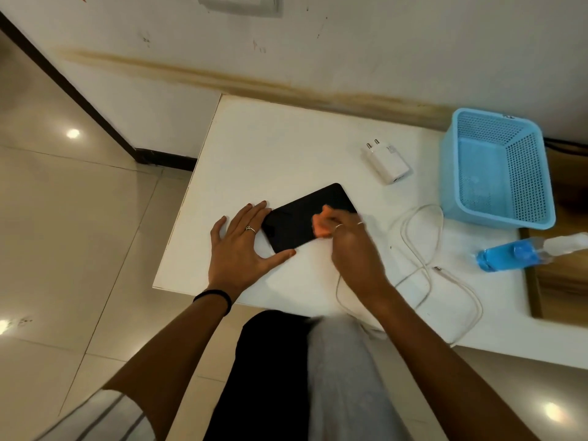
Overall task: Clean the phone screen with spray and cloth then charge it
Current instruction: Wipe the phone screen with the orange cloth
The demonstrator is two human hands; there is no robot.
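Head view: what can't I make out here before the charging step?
- Cloth: blurred by motion; right hand covers most of it.
- Phone screen: part hidden under cloth and hand; cleanliness unreadable.
- Spray bottle: nozzle cut off by right edge.
- Cable: near loop hidden behind right forearm.
- Wall socket: cut off by top edge.

A white table (286, 148) is standing against the wall. A black phone (299, 218) is lying flat near its front edge. Behind it to the right, a white charger plug (386, 163) is lying on its side. A white cable (426, 268) is looping loosely beside a blue basket (471, 186). A bottle of blue liquid (509, 256), probably the spray, is lying near the right edge.
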